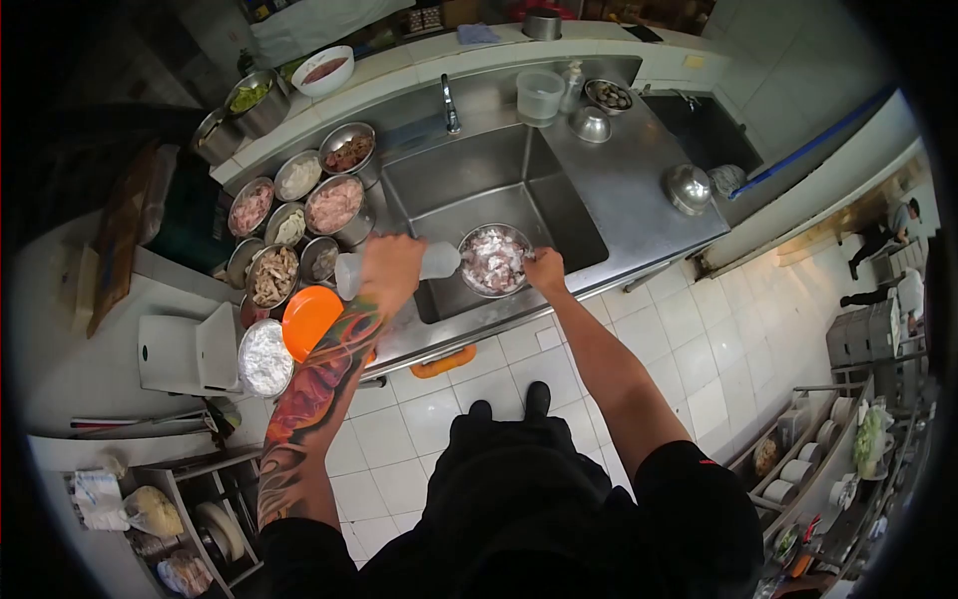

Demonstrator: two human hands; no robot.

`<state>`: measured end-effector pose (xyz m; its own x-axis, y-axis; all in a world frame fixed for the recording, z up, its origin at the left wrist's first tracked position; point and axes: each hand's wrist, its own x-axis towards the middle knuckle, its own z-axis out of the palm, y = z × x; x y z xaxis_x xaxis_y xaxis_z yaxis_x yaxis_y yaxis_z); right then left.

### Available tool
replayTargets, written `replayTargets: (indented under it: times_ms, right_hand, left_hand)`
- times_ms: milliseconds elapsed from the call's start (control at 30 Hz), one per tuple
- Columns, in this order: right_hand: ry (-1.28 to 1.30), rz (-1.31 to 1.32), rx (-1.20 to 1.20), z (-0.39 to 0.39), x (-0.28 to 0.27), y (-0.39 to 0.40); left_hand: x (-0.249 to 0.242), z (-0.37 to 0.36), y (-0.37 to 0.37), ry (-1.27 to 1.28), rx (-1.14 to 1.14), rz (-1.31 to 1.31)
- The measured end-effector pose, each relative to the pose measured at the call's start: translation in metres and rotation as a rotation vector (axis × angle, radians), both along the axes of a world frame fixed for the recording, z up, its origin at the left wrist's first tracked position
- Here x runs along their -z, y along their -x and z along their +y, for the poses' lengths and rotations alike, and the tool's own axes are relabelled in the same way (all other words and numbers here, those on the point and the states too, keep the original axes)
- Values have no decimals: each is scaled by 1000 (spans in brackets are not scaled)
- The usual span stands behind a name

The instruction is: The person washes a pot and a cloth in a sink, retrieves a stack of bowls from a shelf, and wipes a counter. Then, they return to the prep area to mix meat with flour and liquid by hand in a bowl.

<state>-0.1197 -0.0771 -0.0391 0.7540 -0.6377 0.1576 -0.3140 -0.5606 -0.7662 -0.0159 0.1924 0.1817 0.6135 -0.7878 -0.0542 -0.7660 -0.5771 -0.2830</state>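
My left hand (pixel 392 268) is wrapped around a translucent plastic bottle (pixel 440 261), which lies nearly sideways with one end beside the rim of a metal bowl. Pieces of pale pink meat (pixel 491 268) partly covered in white powder fill that metal bowl (pixel 489 295), held over the near part of the sink (pixel 439 198). The fingers of my right hand (pixel 545 271) are closed on the bowl's right rim. Under my left forearm is an orange plastic dish or lid (pixel 310 321), and a bowl of white powder (pixel 267 361) stands beside it.
Several metal containers of meat (pixel 335 204) and other food crowd the counter left of the sink. A faucet (pixel 450 105) rises behind it. To the right are a clear tub (pixel 539 97), a pump bottle (pixel 572 85) and metal bowls (pixel 689 188). Another person (pixel 886 235) is far right.
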Motion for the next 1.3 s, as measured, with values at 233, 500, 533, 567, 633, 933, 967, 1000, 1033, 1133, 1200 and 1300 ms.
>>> replayTargets:
  times_ms: [233,500,533,567,633,933,967,1000,1033,1133,1200,1300]
  right_hand:
    - [-39,-41,104,18,9,8]
    - [-164,-114,181,-9,24,34]
    - [-173,-202,221,-15,26,40]
    - [-172,-208,233,-22,10,52]
    - [-486,-49,98,-38,-48,84]
    - [-166,-85,143,-220,-103,250]
    - [-159,-83,166,-241,-105,271]
    - [-164,-107,174,-261,-105,291]
    - [-164,-133,192,-281,-108,313]
    - [-223,-67,244,-331,-135,384]
    - [82,-1,314,-377,-125,430]
    - [374,81,549,-415,-168,500]
  left_hand:
    - [17,48,28,147,-121,257]
    - [160,71,53,1581,-461,618]
    - [183,76,54,1666,-487,637]
    - [198,81,56,1749,-509,656]
    - [200,80,68,1784,-533,386]
    - [266,-46,193,2008,-790,728]
    - [291,-103,204,1737,-759,969]
    - [194,-192,261,1661,-531,1309]
    - [150,-261,293,1637,-413,1612]
    - [100,-398,345,1325,-268,2178]
    - [123,-475,367,1009,-295,2306]
    - [113,-562,436,799,-409,2425]
